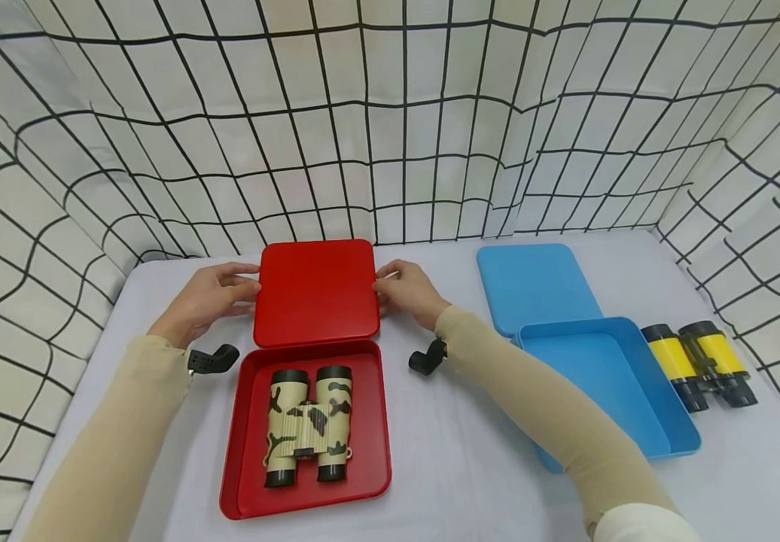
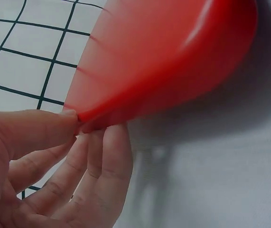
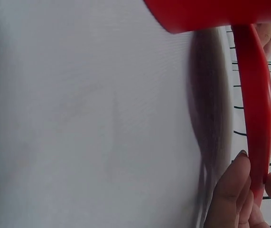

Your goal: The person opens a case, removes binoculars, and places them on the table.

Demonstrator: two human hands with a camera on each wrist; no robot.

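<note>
A flat red lid point(image 1: 317, 292) is pinched at both sides, behind the red box point(image 1: 385, 459). My left hand point(image 1: 210, 297) grips its left edge, thumb on top and fingers beneath, as the left wrist view shows. On the opposite edge, my right hand point(image 1: 409, 293) pinches the lid between thumb and fingers. In the right wrist view the lid point(image 3: 257, 109) stands off the white cloth, with a shadow under it. Camouflage-patterned binoculars point(image 1: 305, 425) lie inside the red box, whose back rim is right by the lid's front edge.
To the right sits an open blue box point(image 1: 600, 384), its blue lid point(image 1: 539, 286) lying behind it. Yellow and black binoculars point(image 1: 698, 365) rest against the blue box's right side. White cloth point(image 1: 458, 452) covers the table, and a black-gridded white curtain point(image 1: 390, 120) rises around the back and sides.
</note>
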